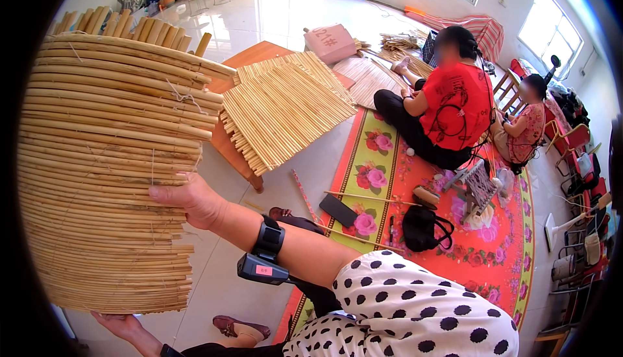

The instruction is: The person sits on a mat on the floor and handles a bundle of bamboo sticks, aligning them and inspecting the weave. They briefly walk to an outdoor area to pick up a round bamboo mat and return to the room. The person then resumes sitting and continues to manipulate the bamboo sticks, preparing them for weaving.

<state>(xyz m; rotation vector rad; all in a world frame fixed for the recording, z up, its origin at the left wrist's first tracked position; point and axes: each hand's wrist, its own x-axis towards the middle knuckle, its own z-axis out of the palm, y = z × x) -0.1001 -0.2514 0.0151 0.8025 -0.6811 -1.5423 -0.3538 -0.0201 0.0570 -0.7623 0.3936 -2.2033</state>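
A large mat of bound yellow reeds (110, 169) fills the left of the view, held up close to me. My right hand (191, 198) grips its right edge, thumb on the front; a black band with a small device (265, 256) sits on that wrist. My left hand (120, 323) is under the mat's bottom edge, palm up, fingers partly hidden behind the reeds. My polka-dot sleeve (402, 308) shows at the lower right.
More reed mats (285, 107) lie stacked on a low wooden table (237, 156). Two people (454, 104) sit on a red floral rug (493, 247) with a black bag (422, 227), a flat black object (337, 210) and loose sticks. Chairs line the right wall.
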